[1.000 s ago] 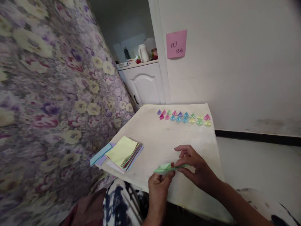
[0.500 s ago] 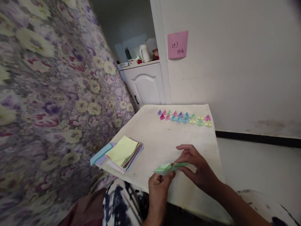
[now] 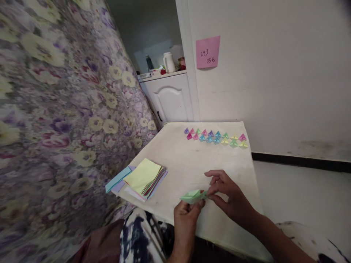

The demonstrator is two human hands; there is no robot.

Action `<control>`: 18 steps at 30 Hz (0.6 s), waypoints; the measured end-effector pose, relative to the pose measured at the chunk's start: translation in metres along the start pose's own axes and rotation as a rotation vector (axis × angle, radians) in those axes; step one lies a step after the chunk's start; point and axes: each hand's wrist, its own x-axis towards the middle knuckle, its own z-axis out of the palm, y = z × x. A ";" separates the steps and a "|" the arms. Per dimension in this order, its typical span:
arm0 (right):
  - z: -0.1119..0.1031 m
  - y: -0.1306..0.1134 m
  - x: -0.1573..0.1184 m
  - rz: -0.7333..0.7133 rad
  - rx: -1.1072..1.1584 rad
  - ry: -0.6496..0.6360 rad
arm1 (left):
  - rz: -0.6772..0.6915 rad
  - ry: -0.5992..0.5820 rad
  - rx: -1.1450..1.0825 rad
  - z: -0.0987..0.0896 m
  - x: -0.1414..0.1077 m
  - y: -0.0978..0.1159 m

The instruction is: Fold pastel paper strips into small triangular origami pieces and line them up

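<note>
Near the front of the table, a piece of light green folded paper [image 3: 191, 196] is held up between both hands. My left hand [image 3: 187, 219] is closed on it from below, thumb and fingers gripping its middle. At the paper's right end, my right hand [image 3: 226, 193] pinches the tip between the thumb and a finger, while its index finger stretches out above. Farther back on the table stand two rows of small folded paper shapes [image 3: 216, 139] in pink, purple, blue, green and yellow.
A stack of coloured paper sheets [image 3: 144, 176], yellow on top, lies at the table's left, with blue paper [image 3: 118, 179] beside it. A cream cloth covers the table [image 3: 178, 157]. A floral curtain [image 3: 68, 128] hangs on the left; a white cabinet [image 3: 174, 96] stands behind.
The right end of the green paper has drawn in toward the left, and now reaches less far past my left hand. My right fingers have shifted slightly with it.
</note>
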 end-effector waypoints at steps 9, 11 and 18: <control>0.000 -0.001 0.000 -0.016 -0.016 0.010 | 0.009 0.008 -0.006 -0.002 0.001 -0.003; 0.000 -0.001 -0.001 -0.033 -0.039 -0.002 | 0.015 -0.002 0.000 -0.002 0.000 -0.004; 0.001 -0.001 -0.003 -0.057 -0.105 -0.054 | 0.006 0.024 0.096 -0.001 0.001 -0.011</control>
